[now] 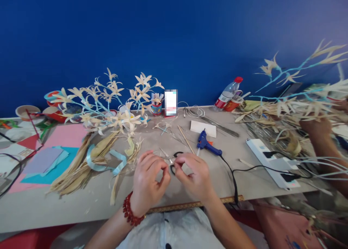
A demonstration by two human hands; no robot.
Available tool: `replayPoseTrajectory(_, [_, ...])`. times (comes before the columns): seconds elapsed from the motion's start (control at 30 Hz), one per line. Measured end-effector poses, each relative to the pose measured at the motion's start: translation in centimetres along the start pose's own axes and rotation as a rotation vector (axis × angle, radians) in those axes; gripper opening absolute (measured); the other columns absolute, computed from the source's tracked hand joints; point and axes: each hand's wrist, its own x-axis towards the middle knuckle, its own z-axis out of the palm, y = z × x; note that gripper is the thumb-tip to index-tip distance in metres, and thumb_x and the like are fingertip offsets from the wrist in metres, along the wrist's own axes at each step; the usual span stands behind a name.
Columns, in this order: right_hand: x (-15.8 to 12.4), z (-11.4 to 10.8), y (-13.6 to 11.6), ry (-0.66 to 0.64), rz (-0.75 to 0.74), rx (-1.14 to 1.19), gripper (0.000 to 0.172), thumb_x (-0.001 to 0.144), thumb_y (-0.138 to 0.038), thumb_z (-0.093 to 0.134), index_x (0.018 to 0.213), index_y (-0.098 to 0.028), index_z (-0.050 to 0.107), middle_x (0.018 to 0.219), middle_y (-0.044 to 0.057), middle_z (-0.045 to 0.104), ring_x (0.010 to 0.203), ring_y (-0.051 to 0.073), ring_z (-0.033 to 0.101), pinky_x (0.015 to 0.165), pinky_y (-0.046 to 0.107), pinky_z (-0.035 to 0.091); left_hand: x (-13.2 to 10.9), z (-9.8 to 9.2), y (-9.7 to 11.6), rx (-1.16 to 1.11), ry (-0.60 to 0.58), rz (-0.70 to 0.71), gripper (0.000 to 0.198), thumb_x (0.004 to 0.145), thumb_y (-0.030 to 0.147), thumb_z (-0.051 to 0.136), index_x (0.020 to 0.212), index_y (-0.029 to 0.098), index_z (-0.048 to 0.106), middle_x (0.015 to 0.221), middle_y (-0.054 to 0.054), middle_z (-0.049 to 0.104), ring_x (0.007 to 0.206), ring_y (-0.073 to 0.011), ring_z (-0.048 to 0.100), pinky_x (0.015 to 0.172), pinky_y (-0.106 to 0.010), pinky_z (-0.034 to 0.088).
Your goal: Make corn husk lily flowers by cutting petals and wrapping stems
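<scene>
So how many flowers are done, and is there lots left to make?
Many pale flowers already stand at the back left. Right now the left hand and right hand pinch something too small to make out, just in front of the scissors. A big pile of dried leaves lies unused and the glue gun rests nearby, so probably plenty is left.

From here I see the left hand (pixel 148 182) and right hand (pixel 194 178) pinched fingertip to fingertip, scissors (pixel 170 158) just behind, blue glue gun (pixel 208 145) near.
</scene>
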Motion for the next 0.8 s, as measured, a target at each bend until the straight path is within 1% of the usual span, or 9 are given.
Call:
replayPoseTrajectory(0.1, [-0.1, -0.8, 0.7, 0.076, 0.042, -0.041, 0.011, 0.079, -0.012, 0.055, 0.076, -0.022, 0.059, 0.073, 0.003, 0.064, 0.069, 0.019, 0.06, 0.065, 0.03, 0.047, 0.0, -0.2, -0.1, 0.008, 0.013, -0.028, 0.013, 0.078, 0.01, 0.052, 0.074, 0.022, 0.053, 0.069, 0.0, 0.061, 0.071, -0.0172, 0.058, 0.095, -0.044, 0.043])
replayPoseTrajectory(0.13, [-0.2, -0.9, 0.7, 0.078, 0.053, -0.034, 0.011, 0.08, -0.012, 0.055, 0.078, -0.022, 0.059, 0.074, 0.003, 0.064, 0.07, 0.019, 0.061, 0.066, 0.031, 0.047, 0.0, -0.3, -0.1, 0.008, 0.014, -0.036, 0.013, 0.078, 0.01, 0.052, 0.074, 0.022, 0.053, 0.069, 0.0, 0.06, 0.071, -0.0172, 0.058, 0.095, -0.044, 0.043])
replayPoseTrajectory(0.27, [-0.3, -0.4, -0.4, -0.051, 0.047, 0.048, 0.011, 0.081, -0.016, 0.056, 0.091, -0.021, 0.06, 0.085, 0.005, 0.065, 0.075, 0.019, 0.061, 0.07, 0.031, 0.049, 0.2, -0.1, 0.0, -0.004, 0.0, -0.031, 0.012, 0.079, 0.01, 0.053, 0.075, 0.022, 0.054, 0.07, 0.0, 0.061, 0.072, -0.0174, 0.058, 0.096, -0.044, 0.043])
replayPoseTrajectory(0.33, [-0.2, 0.3, -0.8, -0.072, 0.033, 0.051, 0.009, 0.081, -0.017, 0.056, 0.088, -0.021, 0.06, 0.08, 0.004, 0.065, 0.072, 0.018, 0.06, 0.067, 0.03, 0.048, 0.2, 0.0, 0.1, -0.007, -0.007, -0.029, 0.012, 0.079, 0.01, 0.053, 0.076, 0.021, 0.054, 0.071, 0.0, 0.061, 0.073, -0.0172, 0.058, 0.096, -0.044, 0.042])
replayPoseTrajectory(0.43, [-0.1, 0.6, -0.5, -0.037, 0.011, 0.029, 0.008, 0.081, -0.014, 0.055, 0.079, -0.021, 0.059, 0.072, 0.003, 0.063, 0.069, 0.018, 0.059, 0.065, 0.029, 0.047, 0.2, -0.1, 0.1, -0.005, -0.005, -0.023, 0.013, 0.079, 0.009, 0.053, 0.075, 0.021, 0.054, 0.07, 0.0, 0.061, 0.072, -0.0169, 0.057, 0.096, -0.044, 0.042])
replayPoseTrajectory(0.6, [-0.2, -0.9, 0.6, 0.08, 0.062, -0.054, 0.01, 0.08, -0.013, 0.054, 0.078, -0.021, 0.06, 0.074, 0.003, 0.064, 0.071, 0.019, 0.061, 0.067, 0.03, 0.047, 0.0, -0.4, -0.2, 0.002, 0.028, -0.043, 0.013, 0.078, 0.009, 0.053, 0.075, 0.021, 0.054, 0.07, 0.0, 0.06, 0.071, -0.0166, 0.057, 0.096, -0.044, 0.043])
replayPoseTrajectory(0.63, [-0.2, -1.0, 0.5, 0.072, 0.068, -0.045, 0.01, 0.081, -0.014, 0.054, 0.08, -0.021, 0.06, 0.076, 0.004, 0.064, 0.073, 0.019, 0.061, 0.068, 0.031, 0.047, 0.0, -0.4, -0.2, -0.001, 0.032, -0.043, 0.013, 0.078, 0.009, 0.054, 0.075, 0.021, 0.054, 0.07, 0.0, 0.06, 0.071, -0.0164, 0.056, 0.096, -0.044, 0.043])
replayPoseTrajectory(0.73, [-0.1, -0.6, -0.6, -0.039, 0.059, 0.01, 0.013, 0.081, -0.017, 0.055, 0.092, -0.02, 0.061, 0.086, 0.005, 0.065, 0.076, 0.019, 0.062, 0.071, 0.031, 0.048, 0.1, -0.3, 0.0, -0.011, 0.024, -0.031, 0.012, 0.078, 0.009, 0.054, 0.075, 0.021, 0.054, 0.069, 0.0, 0.06, 0.071, -0.016, 0.056, 0.096, -0.044, 0.042])
replayPoseTrajectory(0.8, [0.0, 0.1, -1.2, -0.074, 0.046, 0.02, 0.01, 0.08, -0.018, 0.055, 0.089, -0.02, 0.061, 0.082, 0.005, 0.064, 0.074, 0.019, 0.061, 0.069, 0.031, 0.048, 0.2, -0.2, 0.2, -0.011, 0.017, -0.029, 0.012, 0.079, 0.009, 0.053, 0.075, 0.02, 0.054, 0.07, 0.0, 0.06, 0.071, -0.0161, 0.057, 0.096, -0.044, 0.042])
